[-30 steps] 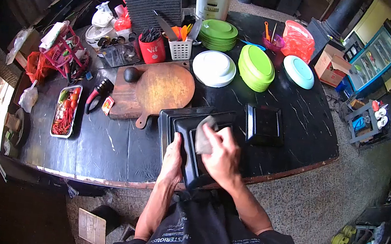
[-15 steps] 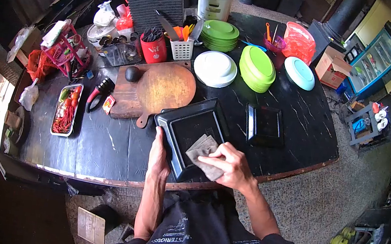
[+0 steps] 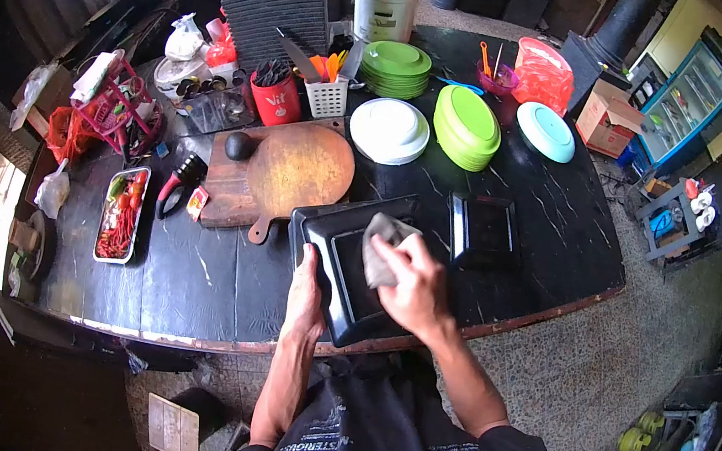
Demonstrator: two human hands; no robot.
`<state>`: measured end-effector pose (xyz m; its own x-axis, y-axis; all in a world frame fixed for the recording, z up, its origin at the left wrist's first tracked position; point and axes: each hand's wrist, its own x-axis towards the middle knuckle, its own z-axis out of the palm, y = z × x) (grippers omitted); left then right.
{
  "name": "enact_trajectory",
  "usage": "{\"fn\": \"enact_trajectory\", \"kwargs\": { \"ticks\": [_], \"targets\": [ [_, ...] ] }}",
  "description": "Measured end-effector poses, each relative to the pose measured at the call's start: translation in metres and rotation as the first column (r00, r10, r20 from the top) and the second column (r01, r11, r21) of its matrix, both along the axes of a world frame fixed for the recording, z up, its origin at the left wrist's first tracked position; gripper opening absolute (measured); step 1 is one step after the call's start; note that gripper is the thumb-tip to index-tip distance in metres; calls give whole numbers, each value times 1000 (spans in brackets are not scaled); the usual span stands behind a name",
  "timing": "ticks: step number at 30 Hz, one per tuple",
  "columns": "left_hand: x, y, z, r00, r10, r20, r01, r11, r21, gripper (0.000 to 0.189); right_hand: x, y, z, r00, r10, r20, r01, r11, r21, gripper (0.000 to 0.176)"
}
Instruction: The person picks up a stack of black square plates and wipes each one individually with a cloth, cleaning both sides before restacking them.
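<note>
A black rectangular plate (image 3: 342,260) is tilted over the table's front edge with its underside facing up. My left hand (image 3: 306,296) grips its left side, fingers out of sight beneath it. Pressed on the plate's base is a grey-brown cloth (image 3: 382,256), bunched in my right hand (image 3: 415,284). To the right, a second black plate (image 3: 483,233) lies on the table. Beyond my left hand sits a round wooden board (image 3: 302,171) with a handle, overlapping a square wooden board (image 3: 225,193).
Behind stand white plates (image 3: 388,130), lime oval plates (image 3: 467,128), green plates (image 3: 395,69) and a pale blue plate (image 3: 545,131). At left lies a tray of chillies and tomatoes (image 3: 121,215). A red utensil tub (image 3: 276,101) and knives in a white basket (image 3: 326,96) stand behind the boards.
My right hand has moved the cloth up the plate's underside, away from me, and the cloth is now more bunched. My left hand still holds the plate, which has shifted slightly.
</note>
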<state>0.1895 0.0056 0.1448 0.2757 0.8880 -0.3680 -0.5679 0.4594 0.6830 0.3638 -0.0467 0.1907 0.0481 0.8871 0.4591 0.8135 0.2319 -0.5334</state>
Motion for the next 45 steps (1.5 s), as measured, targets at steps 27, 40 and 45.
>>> {"fn": "enact_trajectory", "kwargs": {
  "ticks": [27,40,45],
  "targets": [
    [5,-12,16,932,-235,-277,263,962,69,45,15,21,12,997,-57,-55,54,997,-48,40],
    [-8,20,-8,982,-45,181,66,992,-111,57,-45,-24,2,958,275,84,-279,959,43,62],
    [-15,22,-2,971,63,229,-55,998,-43,56,-24,-38,-18,924,362,126,-381,903,200,60]
  ]
}}
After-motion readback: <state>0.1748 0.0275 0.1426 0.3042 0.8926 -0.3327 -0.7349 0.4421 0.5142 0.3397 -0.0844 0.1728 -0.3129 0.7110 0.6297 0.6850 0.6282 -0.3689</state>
